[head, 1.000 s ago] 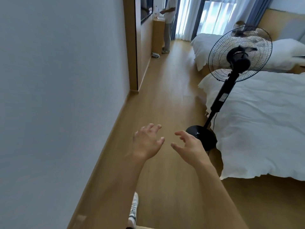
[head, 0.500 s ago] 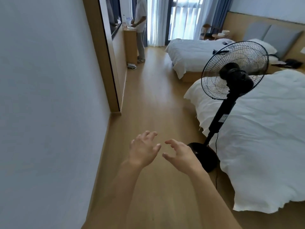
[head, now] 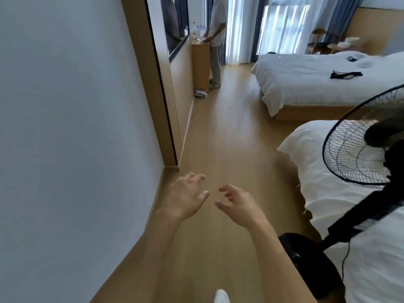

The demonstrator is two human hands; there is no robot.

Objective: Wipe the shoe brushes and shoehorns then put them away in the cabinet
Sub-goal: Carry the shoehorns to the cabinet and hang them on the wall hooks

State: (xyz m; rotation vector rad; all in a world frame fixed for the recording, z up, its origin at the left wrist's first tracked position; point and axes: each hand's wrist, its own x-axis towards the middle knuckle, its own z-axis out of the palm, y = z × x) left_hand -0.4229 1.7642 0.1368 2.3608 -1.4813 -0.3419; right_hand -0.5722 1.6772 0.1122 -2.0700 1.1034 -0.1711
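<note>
Between wall and beds, over the floor [head: 218, 132] | left hand [head: 185, 197] and right hand [head: 238, 204]: fingers loosely spread, holding nothing | brushes, shoehorns, cabinet: none in view | step, we judge: approach | next: locate them, walk on past the fan [head: 360, 154].

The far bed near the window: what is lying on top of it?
On the far bed lie a dark strap-like item and a small dark object on the white cover. What they are is too small to tell, and the fan hides the bed's near right corner.
</note>
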